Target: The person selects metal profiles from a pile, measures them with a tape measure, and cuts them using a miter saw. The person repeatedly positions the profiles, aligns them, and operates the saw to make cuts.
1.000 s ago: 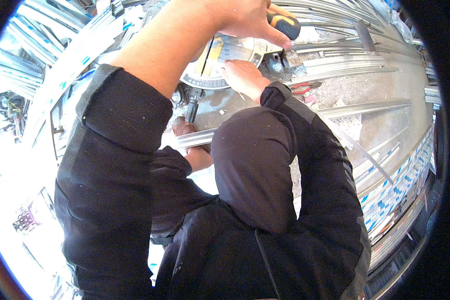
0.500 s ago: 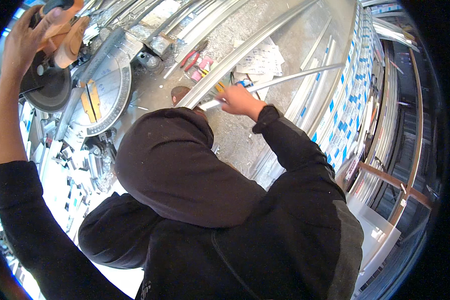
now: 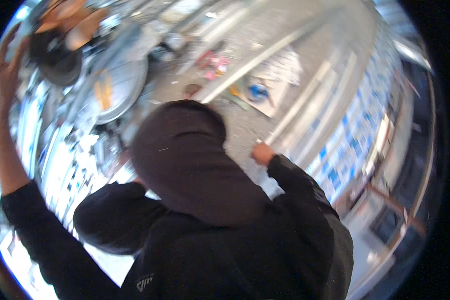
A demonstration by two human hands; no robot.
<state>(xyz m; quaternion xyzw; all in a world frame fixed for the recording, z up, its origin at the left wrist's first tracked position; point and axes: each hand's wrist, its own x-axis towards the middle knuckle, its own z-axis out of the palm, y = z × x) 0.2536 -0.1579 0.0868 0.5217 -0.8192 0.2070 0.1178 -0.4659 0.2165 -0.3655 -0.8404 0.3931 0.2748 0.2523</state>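
Observation:
At the far left, my left hand (image 3: pixel 6 82) is raised with its fingers apart, just left of a chop saw (image 3: pixel 60 55) with orange parts and a dark round guard; blur hides whether they touch. Below lies the saw's round grey table (image 3: pixel 119 87) with an orange insert (image 3: pixel 103 90). My right hand is not in view. Close in front, a co-worker in a dark hood (image 3: pixel 180 155) and black jacket bends forward. That person's right hand (image 3: pixel 262 154) is by the lower end of a pale strip (image 3: pixel 297 105); whether it holds the strip is unclear.
A long metal profile (image 3: pixel 257 57) slants across the worktop. Papers (image 3: pixel 280 67), red and pink items (image 3: pixel 214 64) and a blue item (image 3: pixel 258 92) lie around it. At right are stacked blue-and-white profiles (image 3: pixel 357 135) and a brown-framed rack (image 3: pixel 390 202). Bright metal offcuts (image 3: pixel 87 142) crowd the left.
My left hand has come away from the saw's orange handle, fingers spreading. The co-worker's right hand has moved down, and the thin profile it held crosswise no longer lies there. The view has shifted and blurred.

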